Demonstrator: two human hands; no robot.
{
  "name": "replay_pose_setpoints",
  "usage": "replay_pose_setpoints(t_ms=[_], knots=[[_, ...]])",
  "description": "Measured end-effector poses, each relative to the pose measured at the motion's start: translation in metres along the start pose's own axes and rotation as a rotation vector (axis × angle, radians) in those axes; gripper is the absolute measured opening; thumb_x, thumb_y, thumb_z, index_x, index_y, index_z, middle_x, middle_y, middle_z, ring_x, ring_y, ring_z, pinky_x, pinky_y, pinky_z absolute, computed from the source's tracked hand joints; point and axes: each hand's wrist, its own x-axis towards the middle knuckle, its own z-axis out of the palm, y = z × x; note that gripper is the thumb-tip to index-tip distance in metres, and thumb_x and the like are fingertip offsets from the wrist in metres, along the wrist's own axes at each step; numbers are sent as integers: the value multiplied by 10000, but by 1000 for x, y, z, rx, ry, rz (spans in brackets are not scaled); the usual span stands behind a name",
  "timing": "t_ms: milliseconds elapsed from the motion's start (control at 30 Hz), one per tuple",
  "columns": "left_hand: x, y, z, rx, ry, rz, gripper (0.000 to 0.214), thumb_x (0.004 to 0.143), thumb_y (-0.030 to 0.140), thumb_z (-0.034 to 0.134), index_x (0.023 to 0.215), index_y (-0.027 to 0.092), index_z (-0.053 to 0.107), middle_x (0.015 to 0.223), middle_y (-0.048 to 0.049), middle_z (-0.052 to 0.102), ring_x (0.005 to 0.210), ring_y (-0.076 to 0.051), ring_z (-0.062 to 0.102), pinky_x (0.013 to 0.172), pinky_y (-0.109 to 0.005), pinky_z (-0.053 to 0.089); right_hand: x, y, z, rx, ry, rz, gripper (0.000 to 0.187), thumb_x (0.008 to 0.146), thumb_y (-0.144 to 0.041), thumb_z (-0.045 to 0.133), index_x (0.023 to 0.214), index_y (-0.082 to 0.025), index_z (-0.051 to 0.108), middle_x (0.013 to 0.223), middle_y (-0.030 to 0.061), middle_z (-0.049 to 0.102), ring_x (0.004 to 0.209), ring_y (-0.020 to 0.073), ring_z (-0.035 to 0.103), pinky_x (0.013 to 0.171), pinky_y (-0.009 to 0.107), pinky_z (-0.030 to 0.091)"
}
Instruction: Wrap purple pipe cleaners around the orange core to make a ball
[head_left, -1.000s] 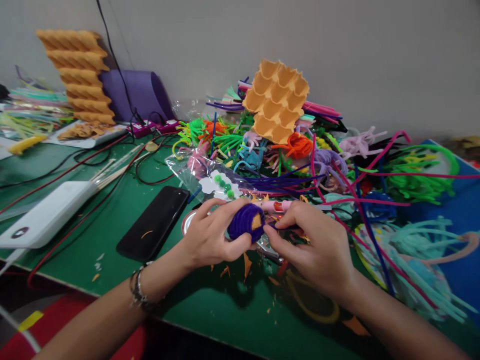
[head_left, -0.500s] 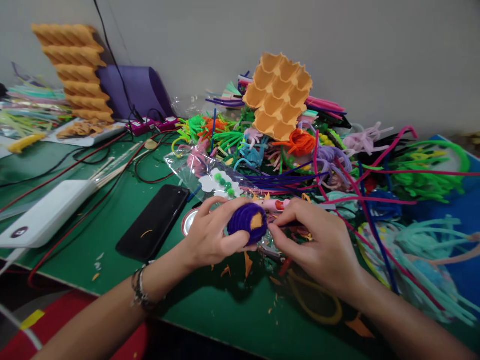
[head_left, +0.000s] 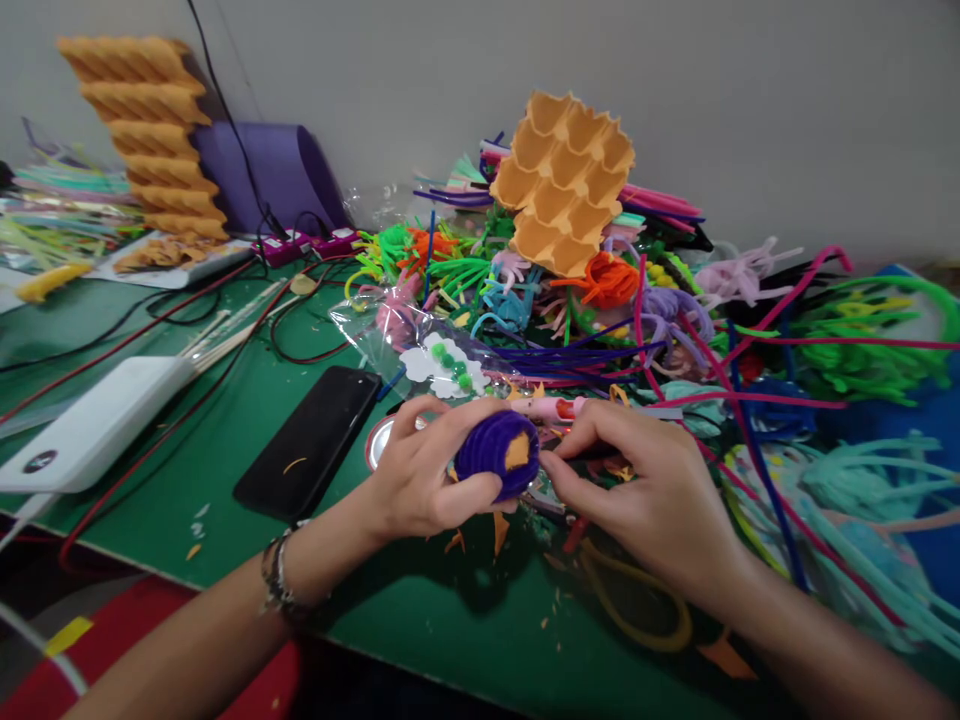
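My left hand (head_left: 427, 475) is closed around a small rounded piece wrapped in dark purple pipe cleaner (head_left: 486, 452). An orange patch of egg-carton card (head_left: 517, 452) shows at the end of it, facing up. Close beside its right edge, my right hand (head_left: 645, 470) pinches thumb and forefinger together; whatever lies between the fingertips is too small to make out. Behind the hands lies a pink glue gun (head_left: 555, 408), partly hidden. A round metal tin (head_left: 379, 440) shows partly behind my left hand. Orange card scraps (head_left: 500, 532) lie below the purple piece.
A black phone (head_left: 307, 440) and a white power bank (head_left: 97, 425) lie to the left on the green table (head_left: 420, 640). An orange egg carton (head_left: 566, 185) rests on heaped pipe cleaners (head_left: 457, 270) at the back. Pink pipe cleaners (head_left: 757, 400) stretch across the right.
The view has shifted slightly. Both hands keep nearly the same pose, with the purple piece turned very slightly and my right fingertips still close to its edge.
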Motion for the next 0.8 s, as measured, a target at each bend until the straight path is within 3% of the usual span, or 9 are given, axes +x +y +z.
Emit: replay_pose_setpoints(t_ms=[167, 367, 600, 800], knots=[[3, 2, -2, -15, 26, 33, 253, 903, 334, 423, 682, 223, 370, 959, -18, 613, 860, -117, 567, 791, -282, 329, 1, 0, 0, 54, -25, 27, 189, 740, -139, 590, 593, -192, 484, 557, -45, 546, 507, 80, 468, 482, 201, 348], [-8, 6, -1, -184, -53, -116, 353, 882, 486, 413, 647, 222, 418, 1027, -23, 623, 897, -112, 575, 904, -287, 297, 0, -2, -5, 223, -76, 90, 167, 718, -82, 535, 610, -190, 468, 555, -58, 494, 511, 59, 460, 474, 153, 379], [-7, 8, -3, -270, -76, -184, 389, 884, 538, 353, 693, 229, 492, 1001, -12, 660, 844, -119, 605, 859, -305, 298, 0, -2, -3, 210, -93, 67, 161, 711, -95, 553, 598, -183, 478, 540, -59, 506, 501, 54, 456, 480, 162, 361], [-5, 8, -4, -278, -107, -213, 426, 898, 526, 328, 658, 214, 491, 932, -4, 675, 841, -137, 612, 810, -331, 297, 0, 0, 0, 308, -178, 194, 187, 738, -151, 541, 582, -193, 446, 527, -62, 445, 465, 60, 392, 437, 187, 310]])
